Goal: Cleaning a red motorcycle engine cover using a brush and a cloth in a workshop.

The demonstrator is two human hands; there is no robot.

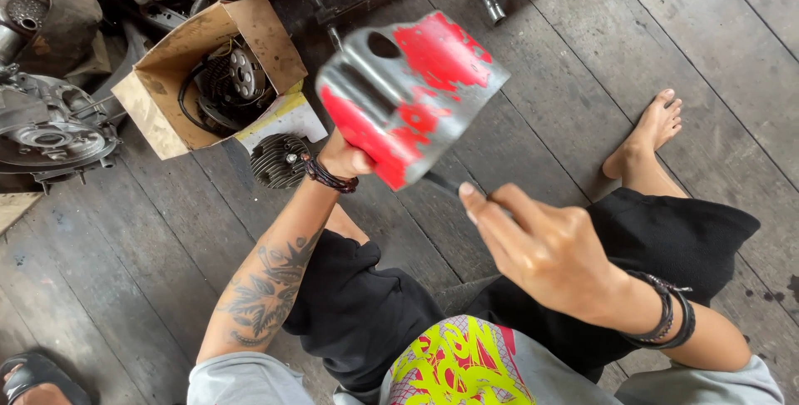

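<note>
A bent grey metal panel [408,89] with patches of red paint and an oval hole is held up in front of me, blurred by motion. My left hand [345,159] grips its lower left edge from behind; a dark beaded bracelet sits on that wrist. My right hand [541,247] is closed around a thin dark tool [441,182] whose tip points at the panel's lower edge. I sit on a wooden plank floor [133,255] in black shorts, with my bare right foot [653,130] stretched out.
An open cardboard box [166,80] holding a round engine part and cables stands at the upper left. A finned black cylinder [279,159] lies beside it. Grey engine casings [50,126] crowd the left edge, more metal parts [491,1] lie along the top, and a sandal [33,376] shows at the bottom left.
</note>
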